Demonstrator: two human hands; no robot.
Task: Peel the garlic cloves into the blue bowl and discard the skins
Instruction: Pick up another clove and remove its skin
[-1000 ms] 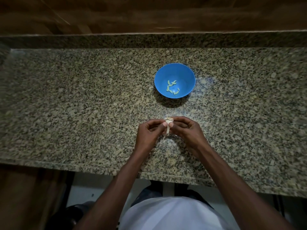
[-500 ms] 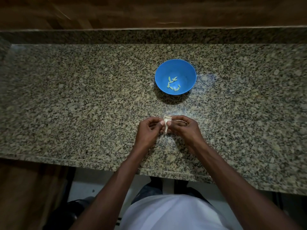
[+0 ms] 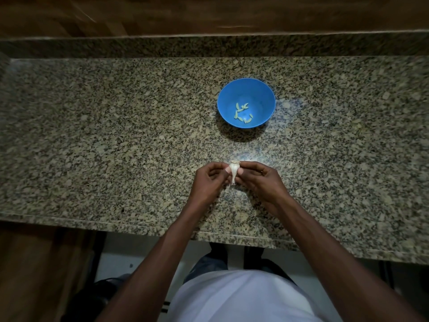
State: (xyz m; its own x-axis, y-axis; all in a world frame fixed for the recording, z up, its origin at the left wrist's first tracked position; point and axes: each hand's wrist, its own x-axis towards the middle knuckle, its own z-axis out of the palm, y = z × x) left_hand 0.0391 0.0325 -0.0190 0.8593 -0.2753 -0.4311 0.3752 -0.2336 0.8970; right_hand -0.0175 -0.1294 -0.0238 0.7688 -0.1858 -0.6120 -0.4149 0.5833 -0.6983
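Garlic [image 3: 233,169], pinched by left hand [image 3: 207,182] and right hand [image 3: 262,180]; blue bowl [image 3: 260,94] holds seemingly peeled cloves [image 3: 241,112].

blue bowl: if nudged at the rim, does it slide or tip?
The bowl probably slides first: the granite counter looks polished. Likely light, holding only a few cloves. Its base looks narrower than its rim, so a rim push might rock it.

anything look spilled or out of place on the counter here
Nothing stands out. The blue bowl sits upright on the granite counter with peeled cloves inside, and both hands, left and right, pinch one garlic clove.
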